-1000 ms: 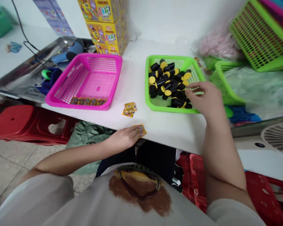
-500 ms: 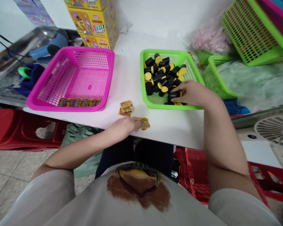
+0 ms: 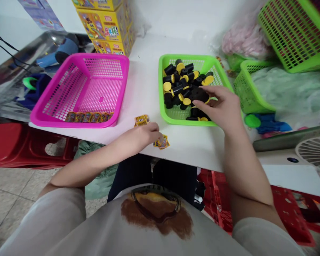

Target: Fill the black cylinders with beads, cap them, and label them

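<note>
My right hand is over the front right of the green basket, its thumb and fingers closed round a black cup with a yellow rim. Several black cups with yellow lids lie in that basket. On the white table, my left hand touches a small pile of yellow printed cards; its fingers are bent together, and what they pinch is too small to make out. Another small pile of yellow cards lies just behind my left hand, partly covered by it.
At the left, a pink basket holds a row of small printed cups. Yellow boxes are stacked behind it. Green baskets with plastic bags and a fan are at the right. A metal tray sits far left.
My right hand has risen from the cups with a black cup held in it. My left hand has moved slightly up, uncovering more of the front card pile.
</note>
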A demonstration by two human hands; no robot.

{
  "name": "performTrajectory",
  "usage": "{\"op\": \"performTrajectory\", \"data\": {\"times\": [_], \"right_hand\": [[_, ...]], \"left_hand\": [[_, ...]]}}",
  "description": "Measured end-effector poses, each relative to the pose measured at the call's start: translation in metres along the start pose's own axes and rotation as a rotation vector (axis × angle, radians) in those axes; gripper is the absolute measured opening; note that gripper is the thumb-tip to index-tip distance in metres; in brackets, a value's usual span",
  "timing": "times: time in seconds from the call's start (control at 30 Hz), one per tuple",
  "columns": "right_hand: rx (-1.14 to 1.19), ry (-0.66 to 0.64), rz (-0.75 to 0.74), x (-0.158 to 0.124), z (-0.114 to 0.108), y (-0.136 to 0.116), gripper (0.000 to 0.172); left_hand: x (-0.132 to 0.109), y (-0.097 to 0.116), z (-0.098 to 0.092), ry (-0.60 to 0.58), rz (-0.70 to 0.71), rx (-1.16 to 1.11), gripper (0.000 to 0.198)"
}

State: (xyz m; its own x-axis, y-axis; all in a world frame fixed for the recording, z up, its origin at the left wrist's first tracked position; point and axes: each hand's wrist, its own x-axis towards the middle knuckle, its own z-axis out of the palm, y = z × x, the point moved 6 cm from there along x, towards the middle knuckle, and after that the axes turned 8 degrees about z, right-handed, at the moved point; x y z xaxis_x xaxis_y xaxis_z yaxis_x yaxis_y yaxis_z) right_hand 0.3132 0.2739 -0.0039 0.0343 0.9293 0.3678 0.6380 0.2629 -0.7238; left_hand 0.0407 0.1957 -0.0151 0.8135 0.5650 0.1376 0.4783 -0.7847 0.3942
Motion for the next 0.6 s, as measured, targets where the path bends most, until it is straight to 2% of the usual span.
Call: {"op": "performTrajectory", "data": {"times": [0.1, 0.2, 0.27, 0.33, 0.4, 0.47, 0.6], "right_hand": [[0.008, 0.021, -0.046, -0.009, -0.003, -0.015, 0.042], [0.041, 0.029, -0.022, -0.017, 0.0, -0.02, 0.042], [0.094, 0.022, 0.009, -0.019, 0.005, -0.017, 0.051], [0.164, 0.011, 0.028, -0.02, 0.009, -0.012, 0.063], [0.227, 0.025, 0.028, -0.02, 0.009, -0.01, 0.065], [0.273, 0.064, 0.022, -0.02, 0.007, -0.011, 0.06], [0.436, 0.173, -0.013, -0.03, -0.003, -0.019, 0.056]], "left_hand": [[0.01, 0.007, -0.025, 0.394, 0.167, -0.177, 0.014], [0.033, 0.0, -0.042, 0.673, 0.179, -0.384, 0.027], [0.056, -0.008, -0.042, 0.734, 0.175, -0.49, 0.032], [0.078, -0.013, -0.035, 0.705, 0.191, -0.571, 0.038], [0.09, -0.018, -0.028, 0.698, 0.198, -0.588, 0.04], [0.09, -0.022, -0.023, 0.736, 0.2, -0.537, 0.042], [0.075, -0.025, -0.022, 0.819, 0.259, -0.443, 0.04]]}}
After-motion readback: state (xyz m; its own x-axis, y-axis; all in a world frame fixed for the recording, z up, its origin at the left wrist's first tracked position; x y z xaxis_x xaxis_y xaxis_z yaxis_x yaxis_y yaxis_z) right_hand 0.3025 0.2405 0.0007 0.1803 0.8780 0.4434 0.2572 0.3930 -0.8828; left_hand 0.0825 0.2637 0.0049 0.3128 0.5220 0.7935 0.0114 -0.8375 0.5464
